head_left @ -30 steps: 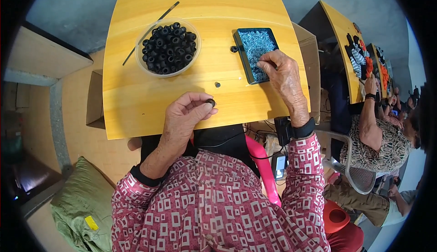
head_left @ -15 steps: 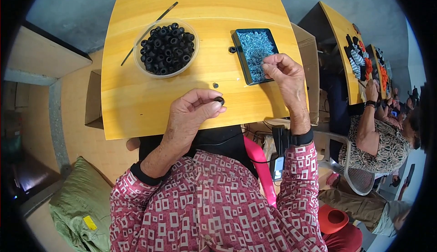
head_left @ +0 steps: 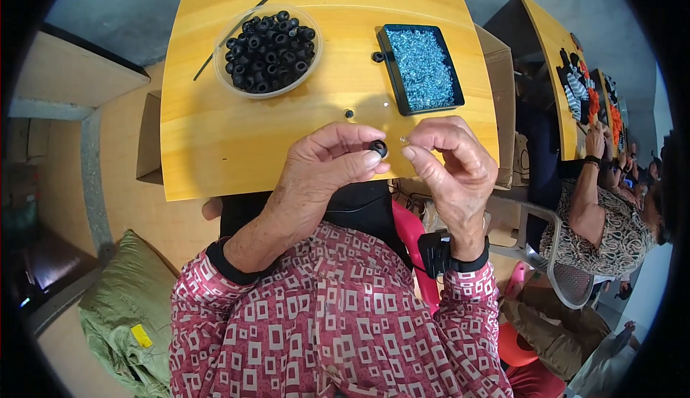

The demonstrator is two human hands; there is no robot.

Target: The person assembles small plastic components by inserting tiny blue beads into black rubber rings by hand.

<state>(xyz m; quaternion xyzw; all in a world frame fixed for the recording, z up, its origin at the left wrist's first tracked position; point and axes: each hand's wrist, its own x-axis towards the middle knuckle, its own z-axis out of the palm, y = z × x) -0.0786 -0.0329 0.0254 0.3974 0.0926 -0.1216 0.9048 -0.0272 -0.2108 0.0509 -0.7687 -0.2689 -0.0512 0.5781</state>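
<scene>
My left hand (head_left: 327, 164) pinches a small black rubber ring (head_left: 378, 147) between thumb and fingers over the near edge of the yellow table (head_left: 215, 139). My right hand (head_left: 449, 161) is close beside it, fingertips pinched on a tiny shiny metal piece (head_left: 404, 140) right next to the ring. A clear bowl (head_left: 268, 49) full of black rings stands at the back left. A black tray (head_left: 422, 67) of small silvery pieces lies at the back right.
A thin dark stick (head_left: 241, 30) lies beside the bowl. Two loose black rings (head_left: 377, 57) (head_left: 349, 114) rest on the table. A green bag (head_left: 122, 312) lies on the floor at left. Another person (head_left: 611, 218) sits at a neighbouring yellow table on the right.
My right hand has left the tray and come back toward me with a small metal piece. My left hand has lifted the black ring off the table to meet it.
</scene>
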